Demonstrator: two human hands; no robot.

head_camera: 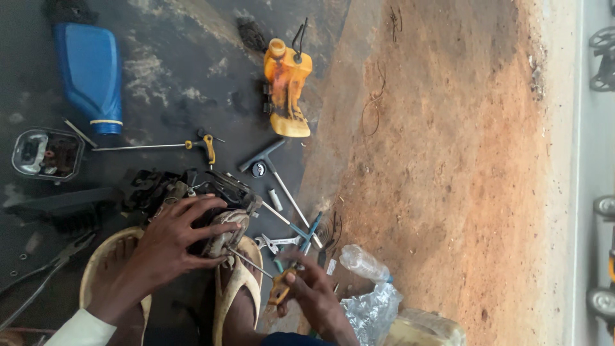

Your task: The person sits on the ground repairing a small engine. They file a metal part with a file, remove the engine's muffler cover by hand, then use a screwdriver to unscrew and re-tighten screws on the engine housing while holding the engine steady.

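Left hand (pixel 176 240) clamps the greasy engine part (pixel 221 230) steady; right hand (pixel 307 285) pinches the yellow-handled screwdriver (pixel 266 277), tip at the part: the fastener being worked seemingly needs steady turning.

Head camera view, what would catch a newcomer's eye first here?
Probably the two hands at bottom centre: the left hand clamps a greasy metal engine part over sandalled feet, while the right hand works a yellow-handled screwdriver into it. Next, the blue oil jug top left and the orange container top centre.

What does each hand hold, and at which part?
The left hand grips the dark metal part from above; the right hand holds the screwdriver by its orange handle.
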